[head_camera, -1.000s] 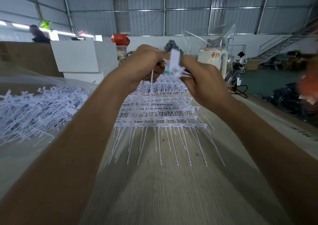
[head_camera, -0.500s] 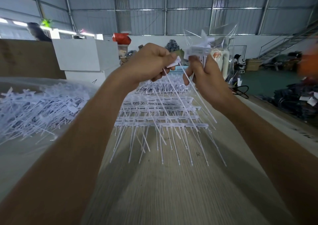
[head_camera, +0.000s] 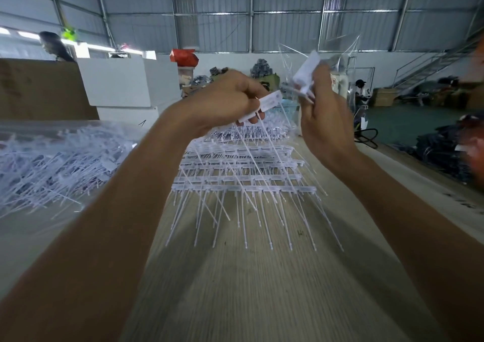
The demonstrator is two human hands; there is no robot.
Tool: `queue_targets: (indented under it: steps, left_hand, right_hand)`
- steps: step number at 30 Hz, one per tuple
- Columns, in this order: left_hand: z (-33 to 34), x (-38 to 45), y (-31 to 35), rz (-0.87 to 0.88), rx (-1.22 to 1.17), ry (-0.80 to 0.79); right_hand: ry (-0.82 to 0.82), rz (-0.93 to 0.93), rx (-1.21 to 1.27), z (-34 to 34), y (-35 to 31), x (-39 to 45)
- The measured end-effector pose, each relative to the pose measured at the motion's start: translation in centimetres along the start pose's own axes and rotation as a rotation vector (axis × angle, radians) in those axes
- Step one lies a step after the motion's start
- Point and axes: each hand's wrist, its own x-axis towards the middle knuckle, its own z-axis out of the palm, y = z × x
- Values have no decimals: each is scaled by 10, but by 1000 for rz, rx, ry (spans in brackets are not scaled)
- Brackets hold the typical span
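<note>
Holding two lots of white plastic ties up in front of you, you are partway through one small step of a long job. Your left hand (head_camera: pixel 225 100) is curled round a short strip of ties (head_camera: pixel 269 102), thumb on its flat tag, with the thin tails hanging down toward the table. Your right hand (head_camera: pixel 324 121), raised a little higher and just beside the left, grips a small bundle of tags (head_camera: pixel 305 73) together with a clear plastic bag (head_camera: pixel 337 51). The picture is blurred there, so I cannot tell whether the bundle is already inside the bag or only pressed against it. The two hands are near each other but apart.

As for progress, I judge you are nearer the start than the end. On the wooden table (head_camera: pixel 262 289) beyond your hands lie several neat rows of joined ties (head_camera: pixel 243 182), one behind another with tails pointing toward you — laid out, it seems, but not bagged. To your left a large loose heap of ties (head_camera: pixel 52 163) lies tangled, and that looks like work not yet done. No filled bags show anywhere in view, so most of the packing seems to lie ahead — the strip in your left hand, then the rows, then the heap.
</note>
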Motion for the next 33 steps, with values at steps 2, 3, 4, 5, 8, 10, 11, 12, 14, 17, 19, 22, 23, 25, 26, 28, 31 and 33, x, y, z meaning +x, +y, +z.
queue_targets:
  steps: [2,3,4,5,8,10,11,12,14,17,19,22,23,25,26,28,31,33]
  left_hand:
    - [1,0,-1,22,3,18]
    - [1,0,-1,33,4,28]
    - [1,0,-1,44,2,39]
    - [0,0,-2,56,-1,51]
    - [0,0,-2,82,-22,79]
    - [0,0,-2,86,-28,85]
    - [0,0,-2,89,-30,83]
    - [0,0,-1,93,-31,79]
    - [0,-1,-1,101,-31,70]
    - [-1,-3,-1,118,-35,53]
    - [-1,-3,0,128,-35,35]
    - [0,-3,0,141,-16,44]
    - [0,-3,0,143,-15,52]
    - [-1,-2,-1,145,-18,65]
    - [-1,-2,-2,145,-19,68]
    - [-1,-2,-1,145,-22,73]
    - [-2,-2,-2,138,-9,90]
    - [-3,-2,-2,128,-4,90]
  right_hand:
    - [-18,-32,-18,0,0,0]
    - [-23,-29,-10,0,-1,0]
    - [-25,-16,5,0,-1,0]
    - [-20,-5,25,0,0,1]
    - [24,-8,20,1,2,4]
    - [45,-13,-14,1,2,6]
    - [49,-21,-25,0,2,6]
    - [50,-33,-28,0,2,6]
    - [47,-50,-8,-2,1,5]
    - [37,0,50,-3,0,4]
    - [29,91,85,-3,-2,4]
    - [2,202,206,-4,-3,6]
    - [-17,229,246,-4,-4,6]
    - [-62,266,295,-4,-3,8]
    - [-94,285,326,-3,-3,9]
    - [-184,333,445,-3,-5,9]
    - [-277,379,666,-5,-11,8]
    - [-282,408,763,-6,-14,7]
